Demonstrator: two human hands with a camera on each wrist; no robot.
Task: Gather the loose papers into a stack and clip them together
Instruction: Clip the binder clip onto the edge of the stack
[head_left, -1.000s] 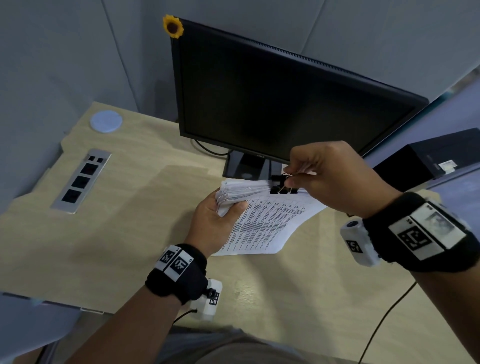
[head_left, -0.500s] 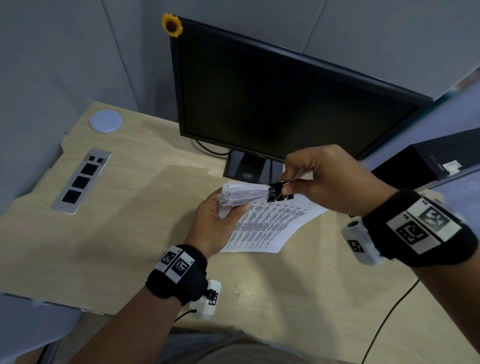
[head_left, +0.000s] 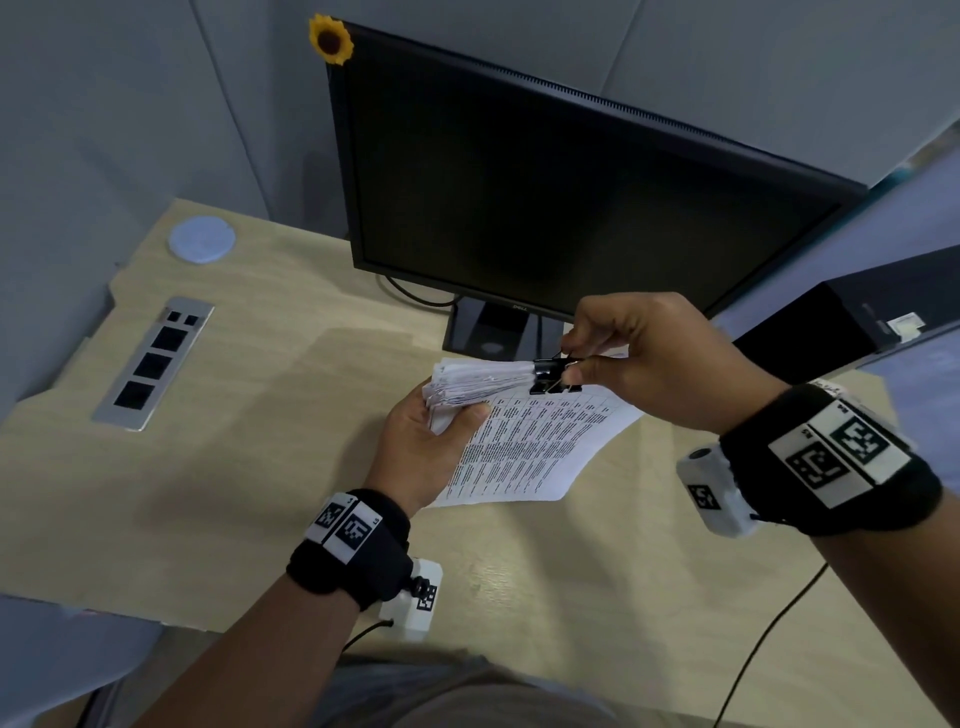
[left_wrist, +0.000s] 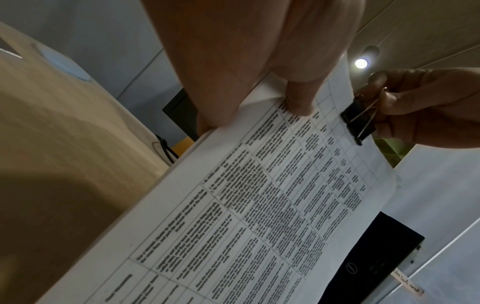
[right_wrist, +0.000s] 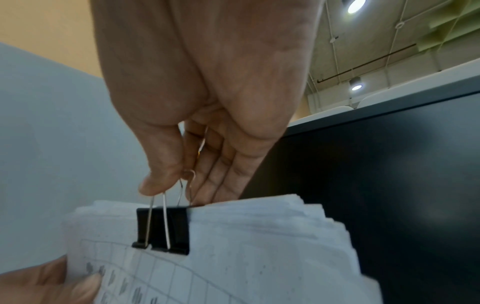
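A thick stack of printed papers (head_left: 524, 447) is held above the desk. My left hand (head_left: 426, 441) grips its left corner, thumb on the top sheet (left_wrist: 298, 102). A black binder clip (head_left: 553, 375) sits on the stack's top edge, its jaws over the paper edge (right_wrist: 162, 228). My right hand (head_left: 582, 364) pinches the clip's wire handles between thumb and fingers (right_wrist: 182, 181). The same clip (left_wrist: 359, 121) shows in the left wrist view at the sheet's upper right. The stack (right_wrist: 246, 236) fans slightly at its far corner.
A black monitor (head_left: 545, 197) with a sunflower ornament (head_left: 331, 40) stands right behind the hands. A wooden desk (head_left: 208, 441) carries a metal socket panel (head_left: 153, 361) and a round white disc (head_left: 201, 240) at left. A black computer box (head_left: 852, 306) lies at right.
The clip has slid further onto the stack's edge and the right hand shifted slightly left. The left hand keeps holding the papers in the same place.
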